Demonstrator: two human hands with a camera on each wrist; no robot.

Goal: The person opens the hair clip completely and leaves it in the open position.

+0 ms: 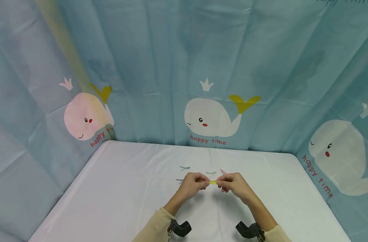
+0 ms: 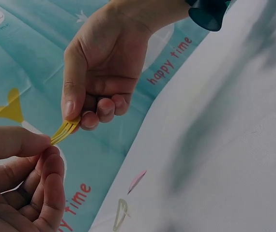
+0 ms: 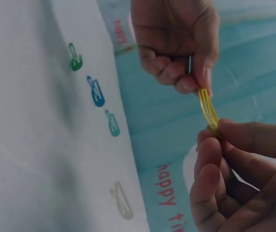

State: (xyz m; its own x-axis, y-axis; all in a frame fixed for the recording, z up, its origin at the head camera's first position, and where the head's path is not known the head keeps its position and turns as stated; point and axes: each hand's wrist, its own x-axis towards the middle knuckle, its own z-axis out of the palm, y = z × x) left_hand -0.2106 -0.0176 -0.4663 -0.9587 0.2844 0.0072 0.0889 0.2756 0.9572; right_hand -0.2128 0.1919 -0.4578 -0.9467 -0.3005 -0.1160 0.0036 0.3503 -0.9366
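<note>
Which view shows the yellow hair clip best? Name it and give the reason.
The right wrist view: the yellow hair clip shows large, its bowed prongs clear, pinched between the left hand and the right hand. The left wrist view shows it shorter, mostly covered by fingers. In the head view it is a tiny yellow sliver.

The left hand [image 1: 192, 185] and right hand [image 1: 233, 184] meet above the middle of the table [image 1: 117, 201], each pinching one end of a hair clip [image 1: 213, 182] stretched between them. Several loose clips [image 1: 185, 167] lie on the table just behind the hands, toward the far edge. A printed curtain [image 1: 178, 67] hangs behind and along both sides of the table.
</note>
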